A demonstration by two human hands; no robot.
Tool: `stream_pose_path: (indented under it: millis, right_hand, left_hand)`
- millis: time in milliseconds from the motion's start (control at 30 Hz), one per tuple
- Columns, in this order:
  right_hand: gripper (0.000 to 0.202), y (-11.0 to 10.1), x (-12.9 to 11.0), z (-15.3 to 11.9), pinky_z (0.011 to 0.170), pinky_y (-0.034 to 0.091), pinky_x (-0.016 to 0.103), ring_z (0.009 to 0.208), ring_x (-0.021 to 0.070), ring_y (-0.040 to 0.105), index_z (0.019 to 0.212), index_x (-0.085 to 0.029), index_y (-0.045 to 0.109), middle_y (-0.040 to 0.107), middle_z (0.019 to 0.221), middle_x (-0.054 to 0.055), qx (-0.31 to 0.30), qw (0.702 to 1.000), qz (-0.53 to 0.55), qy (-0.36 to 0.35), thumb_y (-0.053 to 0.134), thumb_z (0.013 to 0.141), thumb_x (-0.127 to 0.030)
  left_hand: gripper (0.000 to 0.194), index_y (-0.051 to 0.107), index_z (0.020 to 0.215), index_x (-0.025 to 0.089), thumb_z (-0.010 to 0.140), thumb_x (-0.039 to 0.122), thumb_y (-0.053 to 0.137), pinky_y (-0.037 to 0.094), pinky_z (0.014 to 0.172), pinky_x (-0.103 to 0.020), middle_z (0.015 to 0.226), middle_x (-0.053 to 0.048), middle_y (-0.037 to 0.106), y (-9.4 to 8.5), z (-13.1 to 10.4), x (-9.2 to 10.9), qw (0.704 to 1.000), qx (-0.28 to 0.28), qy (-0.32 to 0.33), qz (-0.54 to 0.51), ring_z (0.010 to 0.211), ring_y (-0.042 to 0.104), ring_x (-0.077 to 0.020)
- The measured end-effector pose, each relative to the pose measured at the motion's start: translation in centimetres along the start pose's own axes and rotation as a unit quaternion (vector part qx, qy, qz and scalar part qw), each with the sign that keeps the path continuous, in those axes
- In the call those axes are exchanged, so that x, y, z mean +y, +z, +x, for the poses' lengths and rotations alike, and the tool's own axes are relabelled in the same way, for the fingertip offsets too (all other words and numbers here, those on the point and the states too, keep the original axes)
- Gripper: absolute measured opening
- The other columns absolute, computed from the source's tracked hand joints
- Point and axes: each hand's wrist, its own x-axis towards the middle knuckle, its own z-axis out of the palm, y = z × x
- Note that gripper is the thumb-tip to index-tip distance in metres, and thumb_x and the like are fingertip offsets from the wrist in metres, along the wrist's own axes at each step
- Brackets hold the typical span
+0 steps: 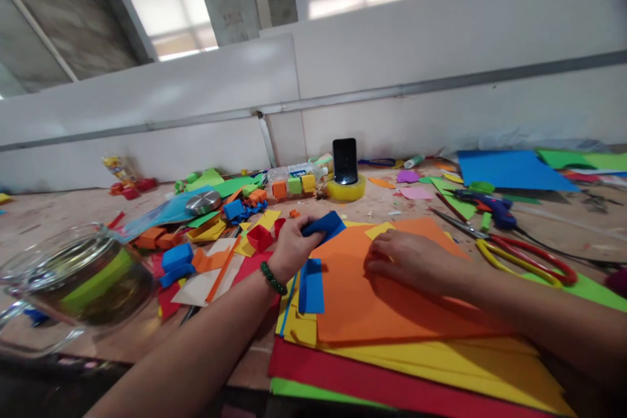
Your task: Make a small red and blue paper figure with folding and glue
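A wide, tan-topped workbench (588, 238) fills most of my view. At its front edge lies a paper stack, topped by a smooth, rectangular orange paper sheet (353, 300), with flat yellow paper sheets (435, 356) and a long red paper sheet (333, 366) showing beneath. Toward the bench's left front corner I have a rounded, clear glass pot (93, 274); just off the orange sheet's far right corner lie long metal scissors with red and yellow handles (490, 239).

My right hand (409, 261) rests on the orange sheet, fingers loosely curled; I cannot tell whether anything is under them. My left hand (294, 249), at that sheet's far left corner, is closed in a pinch between thumb and fingers on a flat, dark blue paper piece (329, 227), raised at that corner. A narrow blue paper rectangle (311, 285) lies along the sheet's left edge, and a small yellow paper scrap (379, 230) sits near its far edge, just beyond my right fingers.

I judge the step in hand to be positioning the dark blue piece. The next move, I think, calls for a light pinch that avoids creasing it, with the right palm steadying the orange sheet.
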Motion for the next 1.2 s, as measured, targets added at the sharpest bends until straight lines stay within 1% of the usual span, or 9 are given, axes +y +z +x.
stream_pose_path:
  millis: [67, 133, 267, 433, 567, 700, 933, 1067, 1200]
  right_hand:
    - [0.038, -0.3, 0.4, -0.6, 0.070, 0.048, 0.033, 0.082, 0.0225, 0.064, 0.102, -0.017, 0.065, 0.069, 0.089, 0.009, 0.027, 0.993, 0.102, 0.060, 0.047, 0.089, -0.049]
    - [0.045, -0.3, 0.2, -1.1, 0.066, 0.049, 0.032, 0.079, 0.0206, 0.064, 0.110, -0.017, 0.056, 0.069, 0.087, 0.007, 0.053, 0.958, 0.265, 0.095, 0.052, 0.084, -0.054]
    - [0.040, 0.2, -1.0, -2.2, 0.065, 0.048, 0.030, 0.071, 0.0175, 0.063, 0.100, -0.018, 0.054, 0.067, 0.076, 0.002, 0.058, 0.898, 0.426, 0.097, 0.067, 0.071, -0.043]
    - [0.027, 0.4, -1.1, -4.4, 0.055, 0.043, 0.026, 0.060, 0.0142, 0.057, 0.090, -0.020, 0.054, 0.060, 0.064, -0.003, 0.018, 0.918, 0.382, 0.107, 0.065, 0.072, -0.036]
    - [0.027, 0.9, -0.7, -5.5, 0.049, 0.033, 0.024, 0.053, 0.0114, 0.045, 0.097, -0.021, 0.053, 0.049, 0.058, -0.007, 0.017, 0.931, 0.347, 0.109, 0.061, 0.076, -0.036]
    - [0.033, 1.1, -0.4, -5.4, 0.051, 0.034, 0.024, 0.056, 0.0116, 0.045, 0.102, -0.019, 0.051, 0.050, 0.062, -0.006, -0.004, 0.917, 0.385, 0.103, 0.061, 0.077, -0.038]
    - [0.037, 0.9, 0.7, -5.5, 0.057, 0.042, 0.024, 0.066, 0.0135, 0.053, 0.111, -0.019, 0.049, 0.058, 0.074, -0.001, -0.020, 0.897, 0.434, 0.083, 0.062, 0.081, -0.037]
    - [0.041, 0.9, 0.8, -5.5, 0.059, 0.046, 0.026, 0.069, 0.0149, 0.057, 0.117, -0.020, 0.050, 0.063, 0.079, 0.001, -0.003, 0.916, 0.395, 0.071, 0.063, 0.081, -0.034]
    - [0.063, 0.8, 0.5, -5.7, 0.062, 0.049, 0.027, 0.067, 0.0153, 0.059, 0.137, -0.022, 0.044, 0.062, 0.074, -0.001, 0.062, 0.947, 0.310, 0.060, 0.065, 0.079, -0.034]
  left_hand:
    - [0.023, 0.070, 0.087, 0.014, 0.065, 0.010, 0.064, 0.049, 0.073, -0.026, 0.082, -0.002, 0.071, 1.0, -1.0, 0.8, 1.000, -0.018, 0.016, 0.019, 0.079, 0.064, -0.0183]
    - [0.024, 0.071, 0.089, 0.015, 0.067, 0.008, 0.062, 0.048, 0.075, -0.025, 0.085, -0.003, 0.072, 2.1, -2.2, 1.6, 0.998, -0.040, 0.026, 0.052, 0.082, 0.064, -0.0184]
    - [0.020, 0.070, 0.091, 0.015, 0.071, 0.015, 0.065, 0.046, 0.065, -0.022, 0.080, -0.003, 0.069, 3.8, -4.0, 2.0, 0.992, -0.112, -0.015, 0.059, 0.073, 0.061, -0.0162]
    - [0.031, 0.065, 0.104, 0.010, 0.077, 0.026, 0.065, 0.038, 0.051, -0.020, 0.064, 0.001, 0.058, 4.2, -4.4, 1.3, 0.977, -0.176, -0.116, -0.020, 0.055, 0.050, -0.0103]
    - [0.034, 0.064, 0.110, 0.012, 0.078, 0.022, 0.066, 0.039, 0.054, -0.020, 0.068, 0.000, 0.059, 4.5, -4.3, 0.7, 0.982, -0.164, -0.087, 0.035, 0.060, 0.052, -0.0107]
    - [0.036, 0.063, 0.112, 0.012, 0.078, 0.024, 0.067, 0.037, 0.052, -0.019, 0.066, 0.002, 0.057, 4.7, -4.3, 0.6, 0.984, -0.155, -0.074, 0.047, 0.058, 0.050, -0.0099]
    - [0.046, 0.060, 0.113, 0.012, 0.074, 0.034, 0.072, 0.034, 0.048, -0.019, 0.064, 0.004, 0.054, 4.6, -4.4, 1.2, 0.977, -0.154, -0.135, -0.061, 0.053, 0.045, -0.0074]
    - [0.046, 0.059, 0.111, 0.012, 0.073, 0.033, 0.074, 0.036, 0.050, -0.018, 0.062, 0.005, 0.054, 4.5, -4.2, 1.5, 0.972, -0.149, -0.151, -0.098, 0.053, 0.046, -0.0068]
    - [0.046, 0.059, 0.110, 0.013, 0.072, 0.034, 0.074, 0.037, 0.050, -0.018, 0.063, 0.004, 0.055, 4.4, -4.2, 1.6, 0.972, -0.142, -0.149, -0.111, 0.054, 0.049, -0.0071]
